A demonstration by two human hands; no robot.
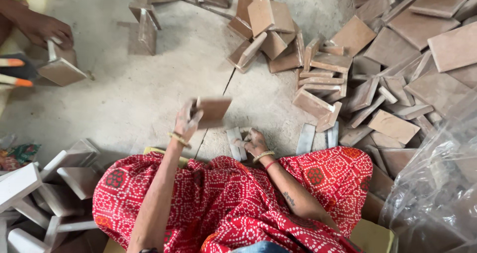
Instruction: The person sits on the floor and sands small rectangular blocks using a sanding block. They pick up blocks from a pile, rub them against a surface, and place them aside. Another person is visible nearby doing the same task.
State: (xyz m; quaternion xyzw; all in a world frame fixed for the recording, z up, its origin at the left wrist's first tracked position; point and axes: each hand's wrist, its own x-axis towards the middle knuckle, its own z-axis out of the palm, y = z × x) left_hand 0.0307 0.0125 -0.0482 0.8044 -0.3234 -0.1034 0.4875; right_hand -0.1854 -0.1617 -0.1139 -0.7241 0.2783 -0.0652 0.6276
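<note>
Two hands work low over the floor. Left hand (186, 124) is clamped on a brown tile (212, 110), lifted clear and blurred. Right hand (255, 143) rests fingers-down on pale tiles (233, 142) standing on edge before the red skirt (223, 198), steadying them. Tile heap (392, 69) fills the floor's right side; another person's hand (44, 29) grips a tile top left.

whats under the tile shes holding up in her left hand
The left hand holds a brown tile in the air; below it lies bare dusty concrete floor with a crack. The patch directly behind the tile is covered. The right hand rests on pale tiles nearby.
</note>
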